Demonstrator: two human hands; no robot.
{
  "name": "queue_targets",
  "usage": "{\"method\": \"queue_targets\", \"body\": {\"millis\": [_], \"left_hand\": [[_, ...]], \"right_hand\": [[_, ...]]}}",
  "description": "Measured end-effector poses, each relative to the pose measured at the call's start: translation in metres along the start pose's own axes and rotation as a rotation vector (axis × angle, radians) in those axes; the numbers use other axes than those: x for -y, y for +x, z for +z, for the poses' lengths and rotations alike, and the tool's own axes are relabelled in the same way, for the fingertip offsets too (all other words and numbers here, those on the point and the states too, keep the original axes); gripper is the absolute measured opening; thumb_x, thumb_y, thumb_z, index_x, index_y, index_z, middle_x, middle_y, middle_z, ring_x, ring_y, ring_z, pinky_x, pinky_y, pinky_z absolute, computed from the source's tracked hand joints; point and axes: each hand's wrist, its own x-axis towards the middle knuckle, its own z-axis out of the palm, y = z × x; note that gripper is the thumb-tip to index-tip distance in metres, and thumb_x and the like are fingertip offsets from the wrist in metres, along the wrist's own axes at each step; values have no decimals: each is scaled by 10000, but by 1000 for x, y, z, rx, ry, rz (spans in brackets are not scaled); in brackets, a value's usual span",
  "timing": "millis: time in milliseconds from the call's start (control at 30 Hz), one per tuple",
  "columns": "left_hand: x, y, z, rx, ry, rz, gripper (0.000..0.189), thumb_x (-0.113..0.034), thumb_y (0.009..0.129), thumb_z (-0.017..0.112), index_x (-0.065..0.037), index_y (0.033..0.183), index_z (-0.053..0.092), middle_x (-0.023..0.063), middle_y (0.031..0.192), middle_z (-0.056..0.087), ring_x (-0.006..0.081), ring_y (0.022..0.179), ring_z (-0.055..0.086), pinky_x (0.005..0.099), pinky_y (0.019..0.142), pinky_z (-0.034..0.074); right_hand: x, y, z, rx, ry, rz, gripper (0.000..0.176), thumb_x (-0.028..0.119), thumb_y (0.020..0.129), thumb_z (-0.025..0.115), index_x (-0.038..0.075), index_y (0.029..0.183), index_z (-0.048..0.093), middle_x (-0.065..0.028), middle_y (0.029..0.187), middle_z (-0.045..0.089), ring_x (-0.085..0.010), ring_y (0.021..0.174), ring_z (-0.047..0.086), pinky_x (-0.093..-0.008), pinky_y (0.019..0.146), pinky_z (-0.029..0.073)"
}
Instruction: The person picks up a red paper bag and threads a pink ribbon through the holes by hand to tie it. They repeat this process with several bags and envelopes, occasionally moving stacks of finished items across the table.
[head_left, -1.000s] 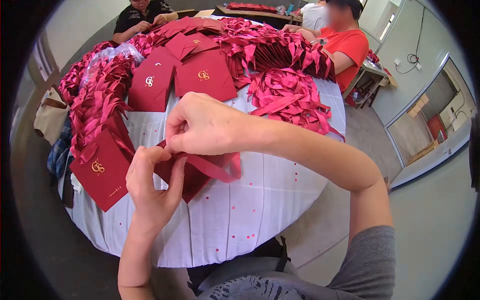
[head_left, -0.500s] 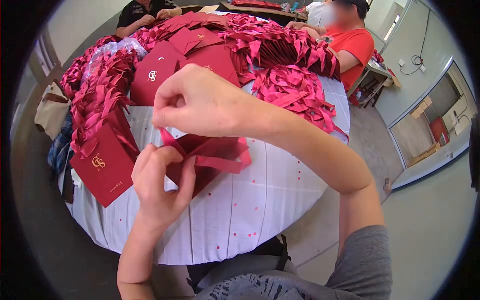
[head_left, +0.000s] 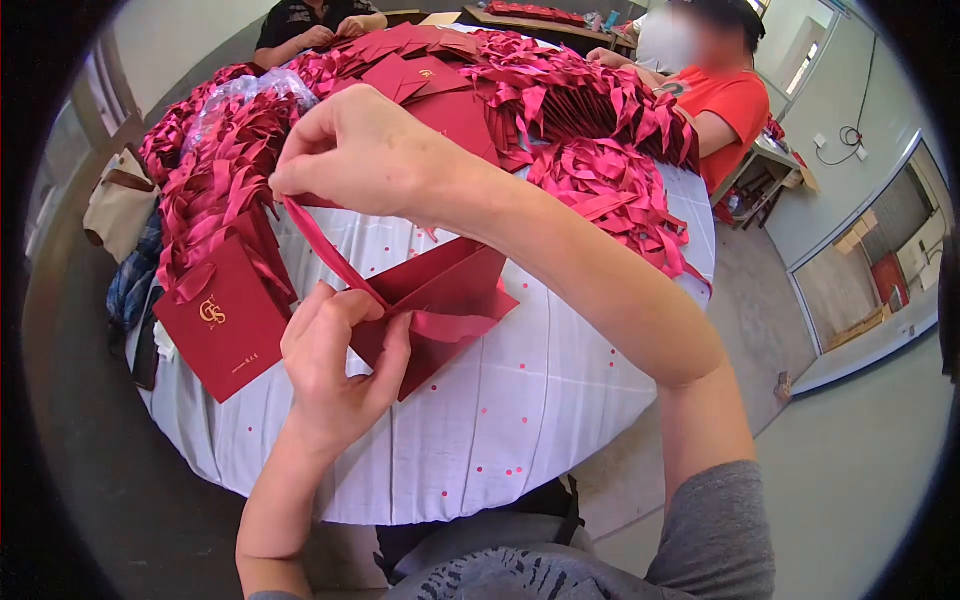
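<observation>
The left hand [head_left: 335, 365] pinched the red bag [head_left: 440, 310] tight — the right hand [head_left: 350, 150] gripped its ribbon [head_left: 325, 250], pulled straight.

bare tablecloth [head_left: 560, 400] lies open right of the red bag [head_left: 455, 300]; ribbon heaps [head_left: 610, 190] crowd beyond.
</observation>
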Motion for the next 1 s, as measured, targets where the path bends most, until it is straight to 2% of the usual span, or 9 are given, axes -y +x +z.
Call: {"method": "queue_targets", "body": {"millis": [267,333,433,567,667,733,867,933,1000], "left_hand": [[0,1,1,-13,25,36,255,66,644,715,0,804,528,81,668,538,205,538,479,298,460,354],[1,0,0,-14,29,16,252,66,650,715,2,804,528,81,673,540,204,537,480,299,462,356],[4,-1,0,-44,-46,-154,222,63,700,702,12,821,523,83,699,542,181,564,509,279,502,403],[14,-1,-4,-114,-118,-350,194,49,748,687,20,851,525,78,730,528,139,631,534,238,570,436],[13,0,-5,-82,-131,-356,188,41,757,685,15,854,527,77,733,524,135,633,529,244,566,434],[14,-1,-4,-85,-135,-333,187,46,750,682,8,843,525,92,733,531,177,615,535,274,543,433],[21,-2,-6,-75,-98,-228,223,55,731,694,-1,862,523,96,727,538,206,611,532,296,527,425],[21,-2,-6,-53,-117,-215,233,61,726,694,1,871,522,94,725,542,208,610,528,296,525,421],[18,-1,-8,-28,-122,-218,230,64,726,691,1,870,522,93,725,543,206,611,529,292,527,422]], "right_hand": [[-7,19,12,-17,91,-50,167,150,774,665,-15,779,692,-51,658,631,-78,610,557,-240,582,457],[-12,19,11,-109,45,-165,180,193,692,672,16,691,698,-145,667,657,-218,613,636,-329,634,506],[-1,-11,-6,-300,-91,-248,220,231,791,635,13,775,665,-139,687,643,-287,661,638,-374,636,495],[-6,-75,-8,-269,-451,-265,254,256,824,625,27,715,610,-111,656,596,-314,620,595,-415,579,468],[-20,-109,6,-141,-635,-139,258,250,786,686,22,713,592,-121,815,544,-299,790,548,-391,671,453],[-37,-116,1,-83,-437,-219,184,158,756,732,23,779,609,-77,807,524,-224,707,529,-334,631,431],[-35,-130,-34,51,-115,-48,58,25,824,637,-28,841,618,-71,851,616,-155,831,590,-283,745,456],[-26,-140,-56,83,108,286,63,22,854,601,-36,837,615,-54,799,615,-115,757,590,-246,703,459],[-45,-151,-73,-1,76,233,74,41,859,599,-27,840,623,-26,757,611,-73,701,579,-216,643,458]]}}
